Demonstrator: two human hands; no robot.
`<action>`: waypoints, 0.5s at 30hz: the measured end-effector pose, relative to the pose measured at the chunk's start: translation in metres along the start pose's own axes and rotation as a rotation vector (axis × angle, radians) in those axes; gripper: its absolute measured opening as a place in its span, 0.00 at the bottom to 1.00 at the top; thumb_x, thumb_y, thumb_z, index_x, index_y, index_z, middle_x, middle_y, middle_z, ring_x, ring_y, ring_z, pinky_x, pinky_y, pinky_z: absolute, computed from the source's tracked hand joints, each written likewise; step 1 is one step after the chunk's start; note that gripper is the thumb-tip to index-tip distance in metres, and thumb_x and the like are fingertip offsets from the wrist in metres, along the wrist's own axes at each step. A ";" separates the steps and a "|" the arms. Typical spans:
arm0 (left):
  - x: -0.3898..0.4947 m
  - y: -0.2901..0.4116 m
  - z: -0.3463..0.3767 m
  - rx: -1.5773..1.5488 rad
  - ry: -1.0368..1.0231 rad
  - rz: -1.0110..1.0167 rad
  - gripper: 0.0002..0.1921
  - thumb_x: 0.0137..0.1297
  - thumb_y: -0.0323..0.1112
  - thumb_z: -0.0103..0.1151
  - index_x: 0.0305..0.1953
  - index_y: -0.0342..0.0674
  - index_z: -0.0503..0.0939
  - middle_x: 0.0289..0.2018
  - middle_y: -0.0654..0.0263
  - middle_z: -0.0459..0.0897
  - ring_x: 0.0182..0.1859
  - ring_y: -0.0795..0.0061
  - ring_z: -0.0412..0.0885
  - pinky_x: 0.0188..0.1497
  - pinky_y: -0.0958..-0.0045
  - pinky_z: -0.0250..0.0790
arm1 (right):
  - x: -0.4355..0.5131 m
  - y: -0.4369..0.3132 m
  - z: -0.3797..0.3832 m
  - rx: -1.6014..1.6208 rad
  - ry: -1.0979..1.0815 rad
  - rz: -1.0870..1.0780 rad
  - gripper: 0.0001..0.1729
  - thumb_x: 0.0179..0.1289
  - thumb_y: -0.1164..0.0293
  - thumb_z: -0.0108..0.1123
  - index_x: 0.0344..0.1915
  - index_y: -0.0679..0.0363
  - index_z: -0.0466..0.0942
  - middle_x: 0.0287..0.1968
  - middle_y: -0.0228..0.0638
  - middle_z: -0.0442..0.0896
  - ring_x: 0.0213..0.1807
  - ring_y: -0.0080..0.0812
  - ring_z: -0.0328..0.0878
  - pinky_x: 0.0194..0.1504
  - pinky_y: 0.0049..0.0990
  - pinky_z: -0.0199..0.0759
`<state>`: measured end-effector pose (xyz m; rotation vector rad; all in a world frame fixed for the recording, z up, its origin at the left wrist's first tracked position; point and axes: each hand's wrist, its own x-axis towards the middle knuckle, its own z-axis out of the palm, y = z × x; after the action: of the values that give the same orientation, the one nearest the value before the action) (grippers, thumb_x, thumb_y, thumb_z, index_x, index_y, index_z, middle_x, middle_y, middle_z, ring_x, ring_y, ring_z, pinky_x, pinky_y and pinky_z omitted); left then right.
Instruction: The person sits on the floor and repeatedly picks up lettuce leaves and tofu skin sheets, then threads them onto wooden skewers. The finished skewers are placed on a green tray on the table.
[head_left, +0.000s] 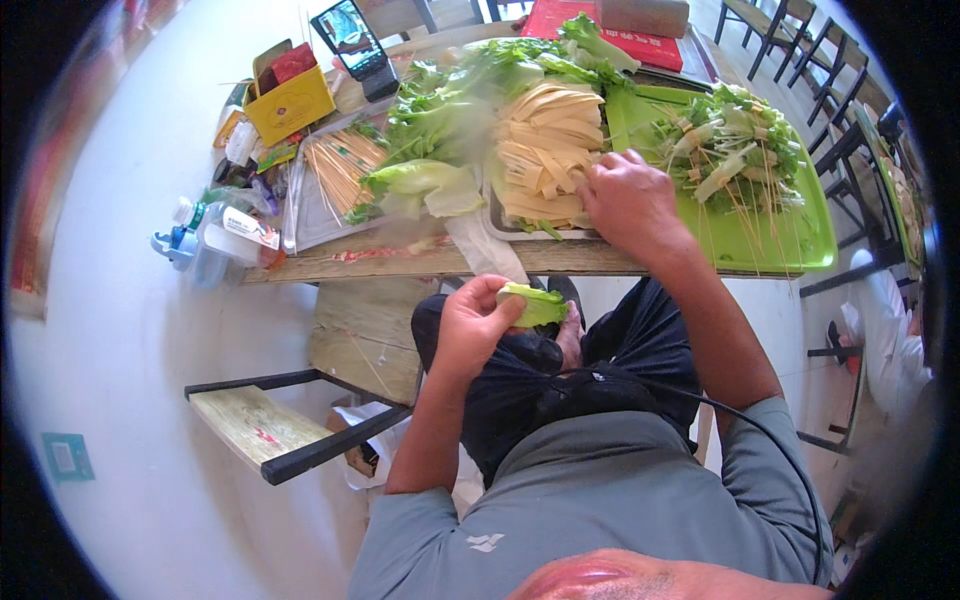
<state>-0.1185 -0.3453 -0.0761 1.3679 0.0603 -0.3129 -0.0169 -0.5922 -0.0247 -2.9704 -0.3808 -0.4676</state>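
Observation:
My left hand (474, 319) pinches a folded lettuce leaf (538, 305) between thumb and fingers, over my lap and just off the table's front edge. Across the table, my right hand (634, 199) reaches to the right side of a pile of tofu skin strips (547, 142). Its fingertips touch the pile, but whether they grip a strip is hidden. The strips lie in a metal tray (510, 231). To the right, skewered bundles of greens (739, 154) are heaped on a green plastic tray (814, 244).
Loose lettuce leaves (442, 127) spread left of the strips. Bamboo skewers (341, 169) lie on another metal tray (296, 217). Plastic bottles (232, 232), a yellow box (289, 109) and a propped phone (349, 37) stand at the left. A wooden chair (259, 435) is beside me.

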 end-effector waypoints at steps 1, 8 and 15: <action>0.001 -0.003 0.000 -0.014 -0.006 -0.009 0.11 0.72 0.28 0.66 0.51 0.34 0.80 0.41 0.65 0.88 0.40 0.81 0.86 0.39 0.76 0.82 | 0.001 -0.001 0.002 0.028 0.022 -0.025 0.12 0.66 0.63 0.60 0.38 0.58 0.87 0.43 0.40 0.88 0.54 0.42 0.84 0.48 0.42 0.83; 0.002 -0.007 0.002 -0.051 -0.029 0.013 0.09 0.73 0.28 0.65 0.50 0.34 0.80 0.41 0.64 0.89 0.39 0.80 0.86 0.39 0.76 0.83 | 0.018 -0.008 0.009 0.096 0.080 -0.076 0.11 0.64 0.65 0.59 0.37 0.57 0.87 0.42 0.40 0.88 0.53 0.42 0.85 0.48 0.41 0.83; -0.002 -0.011 -0.002 -0.064 0.061 0.036 0.06 0.73 0.27 0.62 0.48 0.36 0.81 0.40 0.63 0.89 0.36 0.79 0.86 0.35 0.76 0.79 | 0.022 -0.003 0.005 0.081 0.193 -0.072 0.10 0.66 0.65 0.60 0.38 0.56 0.85 0.38 0.40 0.88 0.45 0.42 0.88 0.43 0.44 0.83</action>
<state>-0.1230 -0.3453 -0.0866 1.3136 0.0956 -0.2366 0.0044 -0.5831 -0.0222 -2.8096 -0.4754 -0.7214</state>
